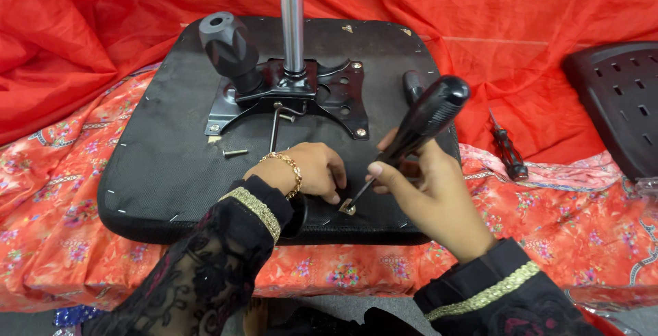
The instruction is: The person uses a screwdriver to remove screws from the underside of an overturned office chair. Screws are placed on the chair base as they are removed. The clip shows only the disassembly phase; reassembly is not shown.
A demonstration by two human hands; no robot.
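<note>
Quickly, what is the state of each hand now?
Left hand: closed, pressing on the chair seat underside.
Right hand: closed, holding a black-handled screwdriver.

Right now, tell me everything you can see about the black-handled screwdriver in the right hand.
The black-handled screwdriver has a thick, glossy, rounded handle and a thin metal shaft. The right hand grips its lower handle, tilting it up to the right. Its tip meets a small metal fitting on the upturned black seat base, beside the left hand.

Black lace sleeves with a floral pattern are worn on both arms, each cuff edged in gold braid. A gold chain bracelet [290, 169] is seen at the left hand [312, 169]; the right hand [432, 192] is left bare.
</note>
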